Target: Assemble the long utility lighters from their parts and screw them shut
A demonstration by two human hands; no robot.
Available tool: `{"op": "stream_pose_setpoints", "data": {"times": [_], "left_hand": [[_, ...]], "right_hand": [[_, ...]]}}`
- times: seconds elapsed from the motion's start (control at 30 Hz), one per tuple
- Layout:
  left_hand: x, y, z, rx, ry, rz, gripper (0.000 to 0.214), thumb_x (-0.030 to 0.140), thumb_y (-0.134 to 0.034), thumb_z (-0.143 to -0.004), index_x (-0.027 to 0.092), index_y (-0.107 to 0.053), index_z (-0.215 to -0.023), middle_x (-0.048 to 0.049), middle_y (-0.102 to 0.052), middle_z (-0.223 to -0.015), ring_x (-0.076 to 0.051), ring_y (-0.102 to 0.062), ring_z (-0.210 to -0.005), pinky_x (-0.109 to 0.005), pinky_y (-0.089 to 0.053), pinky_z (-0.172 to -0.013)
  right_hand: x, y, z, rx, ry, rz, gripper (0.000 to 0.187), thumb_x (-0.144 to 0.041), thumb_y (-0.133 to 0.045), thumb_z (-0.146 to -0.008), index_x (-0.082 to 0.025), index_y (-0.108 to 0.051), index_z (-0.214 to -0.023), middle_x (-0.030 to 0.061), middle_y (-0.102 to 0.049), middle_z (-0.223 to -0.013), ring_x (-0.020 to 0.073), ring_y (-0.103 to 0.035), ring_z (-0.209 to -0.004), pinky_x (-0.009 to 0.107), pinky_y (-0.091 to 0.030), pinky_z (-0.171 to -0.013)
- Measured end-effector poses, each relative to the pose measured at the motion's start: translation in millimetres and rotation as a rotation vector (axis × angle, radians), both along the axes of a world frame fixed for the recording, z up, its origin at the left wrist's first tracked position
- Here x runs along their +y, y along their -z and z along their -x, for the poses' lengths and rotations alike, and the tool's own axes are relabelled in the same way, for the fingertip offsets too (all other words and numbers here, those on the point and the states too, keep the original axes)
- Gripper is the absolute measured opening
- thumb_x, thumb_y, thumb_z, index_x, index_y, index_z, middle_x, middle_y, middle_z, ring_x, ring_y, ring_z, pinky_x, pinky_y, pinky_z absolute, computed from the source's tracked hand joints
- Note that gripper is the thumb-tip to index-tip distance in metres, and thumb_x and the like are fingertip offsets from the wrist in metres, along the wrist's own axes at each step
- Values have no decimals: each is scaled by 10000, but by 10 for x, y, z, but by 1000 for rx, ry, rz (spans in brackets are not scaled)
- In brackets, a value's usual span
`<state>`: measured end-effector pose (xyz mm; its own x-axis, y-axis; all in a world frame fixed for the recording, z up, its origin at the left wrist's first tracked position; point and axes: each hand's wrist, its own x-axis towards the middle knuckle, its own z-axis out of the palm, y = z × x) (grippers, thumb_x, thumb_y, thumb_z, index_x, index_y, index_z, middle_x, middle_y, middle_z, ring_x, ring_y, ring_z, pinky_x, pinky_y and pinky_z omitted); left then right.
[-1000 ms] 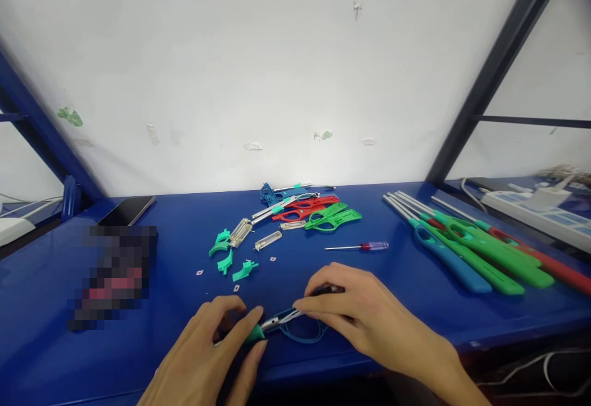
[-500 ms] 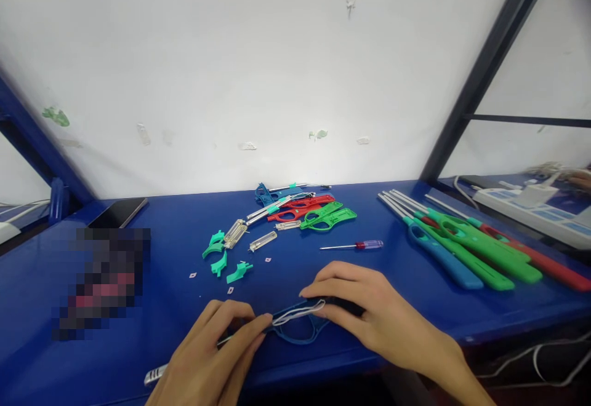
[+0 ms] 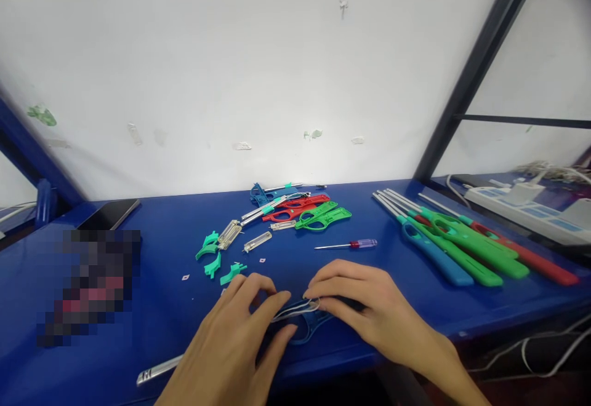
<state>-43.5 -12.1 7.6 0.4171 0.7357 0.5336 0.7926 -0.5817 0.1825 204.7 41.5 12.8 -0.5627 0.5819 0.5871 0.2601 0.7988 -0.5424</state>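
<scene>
A blue lighter casing (image 3: 310, 326) with an open finger loop lies across the table's front edge between my hands. Thin white wires (image 3: 295, 311) run along its upper side. My right hand (image 3: 364, 301) pinches the casing's right end with thumb and fingertips, close to the wire loop. My left hand (image 3: 244, 326) bends around the left part, thumb in front and fingers behind; its grip is partly hidden. Out to the left of that hand pokes a metal lighter tube (image 3: 159, 370), its middle covered by the hand.
Turquoise triggers (image 3: 212, 266), clear fuel tanks (image 3: 257, 242), red casings (image 3: 295, 208) and green casings (image 3: 323, 215) lie behind my hands. A screwdriver (image 3: 346, 245) is further right. Several whole lighters (image 3: 436, 252) lie at right, a phone (image 3: 108, 214) at left, and a power strip (image 3: 530, 212) beyond the frame post.
My left hand has shifted right along the casing, its thumb and forefinger spreading apart. More of the metal tube shows at left. My right hand keeps its pinch.
</scene>
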Motion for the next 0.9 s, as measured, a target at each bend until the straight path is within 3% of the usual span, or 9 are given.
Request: {"op": "stream_pose_setpoints", "data": {"times": [0.2, 0.4, 0.6, 0.9], "left_hand": [[82, 29, -49, -107, 29, 85, 229, 155, -511, -1047, 280, -702, -1028, -13, -676, -966, -197, -693, -831, -334, -606, -741], [38, 42, -66, -120, -24, 125, 188, 195, -516, -1064, 284, -675, -1020, 1, -691, -997, -187, -698, -855, -315, -594, -769], [33, 54, -69, -89, -47, 103, 185, 212, -507, -1073, 282, -669, -1018, 3, -696, -986, -187, -689, -841, -310, -590, -774], [61, 43, -98, -107, -15, 55, 202, 173, -492, -1067, 276, -662, -1028, 3, -693, -964, -183, -698, -814, -328, -599, -786]], "right_hand": [[-20, 4, 6, 74, -8, -12, 176, -112, -700, -1020, -196, -805, -1133, 35, -794, -1098, 126, -756, -991, 180, -573, -935], [-93, -71, -14, 35, -33, 42, 316, -24, -622, -1007, -211, -789, -1199, 37, -773, -1213, 127, -735, -1097, 190, -547, -1009], [-56, -46, -11, 100, -64, -26, 166, -95, -676, -1032, -155, -800, -1125, 52, -804, -1055, 118, -751, -980, 163, -566, -939], [-30, 9, -53, 98, -101, -61, 250, -41, -620, -1037, -189, -811, -1101, 59, -804, -1022, 161, -743, -975, 256, -601, -889]]}}
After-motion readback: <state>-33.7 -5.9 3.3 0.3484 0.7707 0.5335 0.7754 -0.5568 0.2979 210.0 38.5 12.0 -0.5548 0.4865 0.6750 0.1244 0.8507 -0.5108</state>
